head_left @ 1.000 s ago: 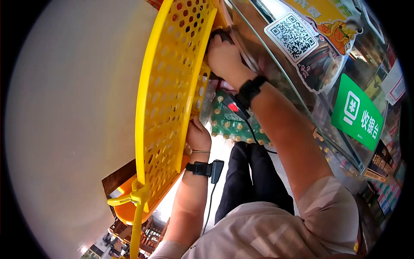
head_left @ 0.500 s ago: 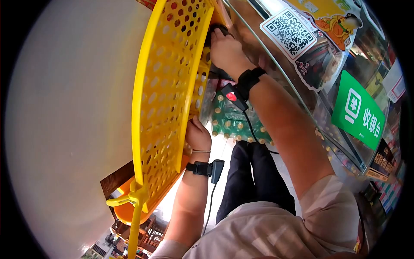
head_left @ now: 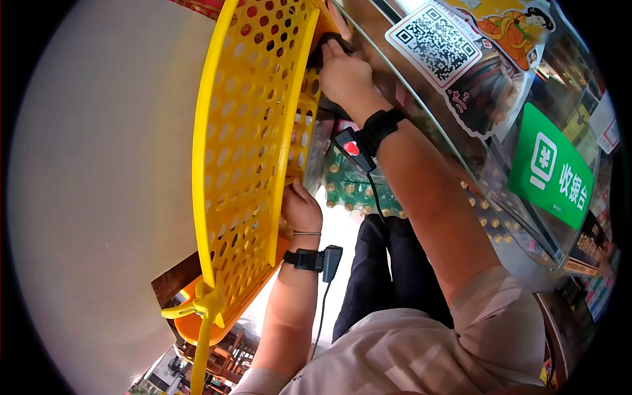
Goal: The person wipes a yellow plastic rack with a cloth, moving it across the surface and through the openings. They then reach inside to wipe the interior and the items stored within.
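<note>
A yellow plastic rack (head_left: 253, 151) with round holes stands upright on its side along the wall. My left hand (head_left: 301, 207) is closed at its near edge, thumb on the front; the other fingers are mostly hidden behind the rim. At the far end, my right hand (head_left: 345, 74) presses its bent fingers on a dark, soft, cloth-like thing (head_left: 318, 51) against the rack's inner corner. Both wrists carry black straps with small corded boxes.
To the right is a glass counter with a QR code sticker (head_left: 434, 46) and a green sign (head_left: 551, 168). Green bottles in plastic wrap (head_left: 352, 184) stand on the floor ahead of my legs. A pale wall (head_left: 112, 171) runs along the left. Wooden furniture (head_left: 227, 352) shows below the rack.
My right hand has shifted slightly and its fingers are more bent over the dark cloth. The rack sits slightly farther left in view. My left hand stays nearly in place.
</note>
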`<state>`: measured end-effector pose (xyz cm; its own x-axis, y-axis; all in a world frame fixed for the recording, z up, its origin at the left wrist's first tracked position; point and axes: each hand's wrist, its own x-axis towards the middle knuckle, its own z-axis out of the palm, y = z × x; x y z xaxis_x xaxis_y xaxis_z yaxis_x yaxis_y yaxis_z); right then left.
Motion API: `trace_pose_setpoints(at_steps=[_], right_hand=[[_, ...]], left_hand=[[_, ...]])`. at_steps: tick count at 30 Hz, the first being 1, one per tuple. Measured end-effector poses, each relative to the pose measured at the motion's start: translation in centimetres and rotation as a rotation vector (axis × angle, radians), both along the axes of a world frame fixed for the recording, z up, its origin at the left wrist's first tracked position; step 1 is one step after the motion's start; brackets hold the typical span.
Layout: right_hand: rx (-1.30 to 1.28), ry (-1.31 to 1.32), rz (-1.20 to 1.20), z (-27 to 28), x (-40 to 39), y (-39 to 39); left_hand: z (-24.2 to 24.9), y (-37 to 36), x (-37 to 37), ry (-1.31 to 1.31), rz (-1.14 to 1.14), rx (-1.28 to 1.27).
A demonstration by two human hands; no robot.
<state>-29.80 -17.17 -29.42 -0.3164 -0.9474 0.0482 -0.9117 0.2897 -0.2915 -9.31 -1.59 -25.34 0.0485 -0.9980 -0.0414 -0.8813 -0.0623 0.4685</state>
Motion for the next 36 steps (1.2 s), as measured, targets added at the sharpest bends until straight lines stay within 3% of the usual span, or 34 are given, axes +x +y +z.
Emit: trace_pose_setpoints(at_steps=[4, 8, 9, 14, 16, 21, 25, 29, 33, 36], right_hand=[[0.151, 0.005, 0.09, -0.1, 0.2, -2.0], [0.088, 0.061, 0.216, -1.2, -0.4, -3.3], [0.203, 0.039, 0.225, -0.2, -0.6, -3.2], [-0.139, -0.073, -0.015, -1.8, 0.0, -0.7], [-0.122, -0.107, 0.019, -3.0, -0.1, -0.7], [0.0, -0.045, 0.159, 0.5, 0.1, 2.3], [-0.051, -0.013, 0.289, 0.9, 1.8, 4.6], [-0.174, -0.155, 0.319, 0.5, 1.5, 6.3], [-0.198, 0.042, 0.335, 0.9, -1.0, 4.7], [-0.2, 0.039, 0.295, 0.7, -0.3, 5.0]], left_hand=[[0.0, 0.1, 0.2, -0.003, 0.008, 0.086], [-0.7, 0.3, 0.4, 0.03, -0.015, 0.009], [-0.6, 0.4, 0.4, 0.016, -0.018, 0.013], [-0.3, 0.0, 0.1, 0.039, 0.014, 0.009], [-0.1, -0.3, 0.1, 0.004, 0.001, 0.025], [-0.6, -0.3, 0.4, 0.004, -0.032, -0.025], [-0.5, -0.3, 0.2, 0.026, -0.031, -0.03], [-0.4, -0.3, 0.3, -0.001, -0.02, 0.009], [0.0, -0.4, 0.2, 0.028, -0.053, -0.002], [0.3, -0.4, -0.1, 0.043, -0.037, -0.008]])
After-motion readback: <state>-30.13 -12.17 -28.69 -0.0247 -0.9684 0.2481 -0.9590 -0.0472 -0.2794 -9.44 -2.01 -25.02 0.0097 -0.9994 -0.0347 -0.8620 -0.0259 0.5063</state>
